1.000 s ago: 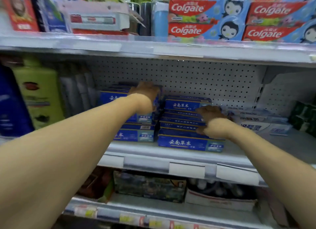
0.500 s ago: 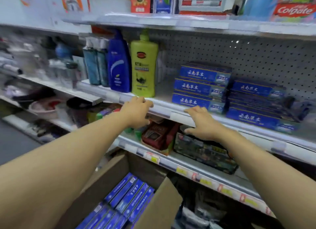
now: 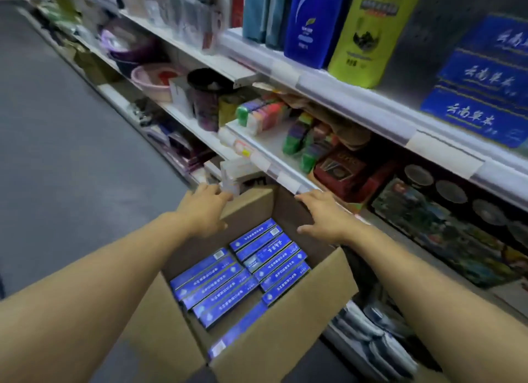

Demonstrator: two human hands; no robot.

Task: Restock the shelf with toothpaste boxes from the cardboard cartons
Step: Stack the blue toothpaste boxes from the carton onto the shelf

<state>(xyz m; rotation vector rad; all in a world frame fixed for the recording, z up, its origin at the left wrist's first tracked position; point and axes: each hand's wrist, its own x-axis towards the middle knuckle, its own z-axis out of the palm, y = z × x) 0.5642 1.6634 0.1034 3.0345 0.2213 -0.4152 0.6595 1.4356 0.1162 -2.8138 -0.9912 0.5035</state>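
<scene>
We observe an open cardboard carton (image 3: pixel 288 322) on the floor at the foot of the shelving, its flaps folded outward. Inside it, blue toothpaste boxes (image 3: pixel 243 271) lie flat in two rows, packed side by side with their long edges touching; one further box lies against the near wall of the carton.

Our left hand (image 3: pixel 204 211) is extended over the far left corner of the carton. Its fingers are straight to slightly bent and spread, and it holds nothing; whether the fingertips touch the carton flap we cannot tell. Our right hand (image 3: pixel 324 218) is extended over the far right side of the carton, palm down, fingers straight and spread, thumb apart. It also holds nothing. Both hands are above the toothpaste boxes and apart from them.

On the upper shelf (image 3: pixel 357 97), at the right edge of the view, we see a stack of matching blue toothpaste boxes (image 3: pixel 483 97), three faces showing one above the other. Just left of that stack, with a gap between, stands a yellow-green bottle (image 3: pixel 368 37), and touching it on its left a blue bottle (image 3: pixel 311 22). On the shelf below lie multicoloured sponge packs (image 3: pixel 265 112) and a red box (image 3: pixel 343 168). Further along the aisle we see a pink basin (image 3: pixel 155 79).
</scene>
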